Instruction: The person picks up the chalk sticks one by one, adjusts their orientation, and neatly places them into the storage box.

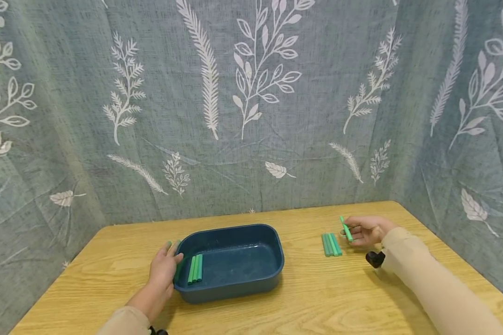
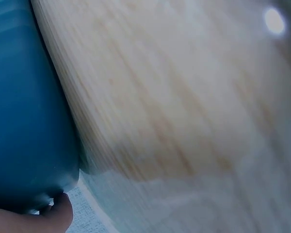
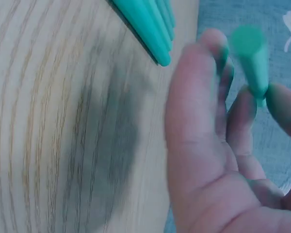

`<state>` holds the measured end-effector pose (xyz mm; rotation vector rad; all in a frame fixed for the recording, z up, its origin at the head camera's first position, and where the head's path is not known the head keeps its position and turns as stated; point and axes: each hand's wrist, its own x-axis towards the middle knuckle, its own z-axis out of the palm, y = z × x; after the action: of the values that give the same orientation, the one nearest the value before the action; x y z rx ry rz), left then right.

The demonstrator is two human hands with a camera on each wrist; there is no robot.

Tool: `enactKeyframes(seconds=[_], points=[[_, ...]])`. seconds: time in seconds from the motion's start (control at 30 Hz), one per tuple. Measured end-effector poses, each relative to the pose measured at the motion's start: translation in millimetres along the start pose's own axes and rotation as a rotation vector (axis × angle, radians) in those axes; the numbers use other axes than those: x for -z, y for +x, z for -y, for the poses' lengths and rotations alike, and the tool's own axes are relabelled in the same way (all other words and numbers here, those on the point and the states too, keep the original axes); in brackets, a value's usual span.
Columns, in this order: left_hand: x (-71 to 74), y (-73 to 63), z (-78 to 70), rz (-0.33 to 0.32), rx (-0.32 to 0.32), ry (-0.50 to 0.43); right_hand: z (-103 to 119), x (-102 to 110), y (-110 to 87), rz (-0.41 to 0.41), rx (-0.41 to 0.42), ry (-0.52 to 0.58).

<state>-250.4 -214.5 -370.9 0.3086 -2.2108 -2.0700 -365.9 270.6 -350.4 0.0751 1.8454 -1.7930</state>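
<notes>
A dark blue rectangular tub (image 1: 230,287) stands on the table, with three green sticks (image 1: 195,269) side by side at its left end. My left hand (image 1: 164,267) rests against the tub's left side, fingers fairly straight along the outside and thumb at the rim. In the left wrist view, only a fingertip (image 2: 63,211) shows by the tub's corner. Off to the right, my right hand (image 1: 366,230) pinches a light green stick (image 1: 346,229) between thumb and fingers, above the table. Just left of it lies a row of several green and teal sticks (image 1: 331,244).
The wooden table (image 1: 302,298) has its far edge close to a grey-green curtain (image 1: 251,177) with white leaf prints. Curtain also hangs at both sides. A small black device (image 1: 375,259) sits at my right wrist.
</notes>
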Motion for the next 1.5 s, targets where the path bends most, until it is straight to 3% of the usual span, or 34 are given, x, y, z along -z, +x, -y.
enactKeyframes(seconds=[0.33,0.67,1.0,1.23,1.5], points=[[0.8,0.0,1.9,0.014,-0.005,-0.036,-3,2,-7.3,0.005,0.020,0.141],[1.3,1.1,1.5,0.000,-0.020,-0.034,2,-5,-15.4,-0.017,0.082,0.041],[0.7,-1.6,1.2,-0.009,-0.033,-0.017,1,-23,-18.5,0.005,0.176,0.064],[4.6,-1.4,5.5,0.002,0.000,0.014,-6,-31,-20.2,0.007,0.179,0.087],[1.4,1.0,2.4,0.014,-0.011,-0.012,-2,-28,-22.1,0.017,0.164,-0.066]])
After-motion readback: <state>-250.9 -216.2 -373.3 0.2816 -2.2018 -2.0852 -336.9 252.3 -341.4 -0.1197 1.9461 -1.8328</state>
